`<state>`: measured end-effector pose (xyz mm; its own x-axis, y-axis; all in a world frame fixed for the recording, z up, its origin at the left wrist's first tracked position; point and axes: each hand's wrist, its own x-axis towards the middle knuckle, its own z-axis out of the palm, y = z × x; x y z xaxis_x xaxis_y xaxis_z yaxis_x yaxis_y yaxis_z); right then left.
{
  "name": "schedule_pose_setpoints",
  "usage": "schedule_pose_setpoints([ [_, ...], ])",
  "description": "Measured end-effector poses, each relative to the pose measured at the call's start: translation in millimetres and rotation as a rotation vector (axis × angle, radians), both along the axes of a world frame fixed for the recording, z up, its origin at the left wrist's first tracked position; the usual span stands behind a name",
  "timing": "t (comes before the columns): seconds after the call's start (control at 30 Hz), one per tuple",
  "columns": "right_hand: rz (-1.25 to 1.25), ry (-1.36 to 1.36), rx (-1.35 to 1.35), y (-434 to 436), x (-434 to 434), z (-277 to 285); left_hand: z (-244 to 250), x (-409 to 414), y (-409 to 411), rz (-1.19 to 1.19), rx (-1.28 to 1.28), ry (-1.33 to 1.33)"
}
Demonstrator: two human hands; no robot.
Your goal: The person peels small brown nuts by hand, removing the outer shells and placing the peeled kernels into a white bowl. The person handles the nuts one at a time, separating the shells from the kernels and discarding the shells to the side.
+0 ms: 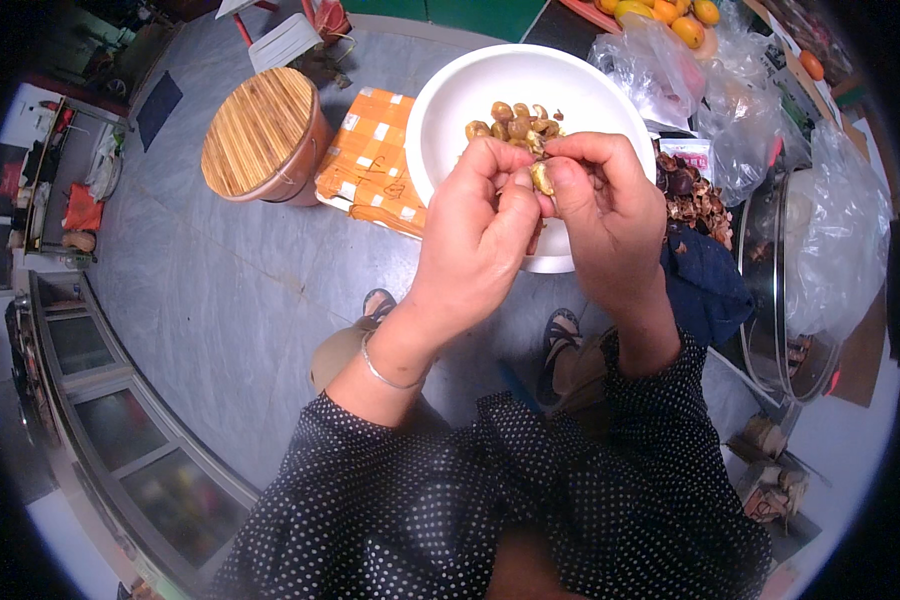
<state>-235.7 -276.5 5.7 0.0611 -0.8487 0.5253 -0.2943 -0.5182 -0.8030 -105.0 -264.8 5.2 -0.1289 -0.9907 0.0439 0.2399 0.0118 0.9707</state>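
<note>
Between the fingertips of both hands is a small yellowish piece of chestnut [542,180], over the near part of a white basin [450,97]. My left hand [480,217] pinches it from one side with thumb and index finger. From the other side, my right hand [607,202] grips it with thumb and forefinger. Beyond the fingers, several brown peeled chestnuts [502,112] and some broken bits lie in the basin. My hands hide part of the basin's floor and near wall.
Left of the basin stand an orange checked box [375,127] and a bucket with a slatted wooden lid [259,124]. To the right are chestnut shells [709,210], a dark blue cloth [697,292], clear plastic bags [742,127] and a large clear-walled container [765,300]. Orange fruit [688,31] sits behind.
</note>
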Motion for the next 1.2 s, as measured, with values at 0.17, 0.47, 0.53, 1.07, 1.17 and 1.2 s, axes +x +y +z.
schedule_pose_setpoints([
  [0.17,0.031,-0.011,0.035,-4.5,-1.6,-1.8,-5.0,-2.8,-1.8,0.056,-0.065,-0.063],
  [0.47,-0.006,0.129,-0.152,-5.5,0.3,-2.7,-3.3,0.2,-3.5,0.013,0.018,0.032],
  [0.53,-0.018,0.152,-0.173,-5.1,1.2,-2.0,-1.9,1.0,-3.6,-0.026,0.074,0.126],
  [1.07,-0.024,0.103,-0.029,-2.0,0.4,1.1,-9.2,-6.0,-5.1,0.074,-0.051,-0.097],
  [1.17,-0.049,0.132,-0.045,-3.1,2.1,-2.7,-5.4,-4.3,-5.5,0.028,0.052,0.011],
  [1.2,-0.054,0.136,-0.064,-3.6,2.9,-2.9,-3.5,-3.5,-5.6,0.012,0.087,0.057],
])
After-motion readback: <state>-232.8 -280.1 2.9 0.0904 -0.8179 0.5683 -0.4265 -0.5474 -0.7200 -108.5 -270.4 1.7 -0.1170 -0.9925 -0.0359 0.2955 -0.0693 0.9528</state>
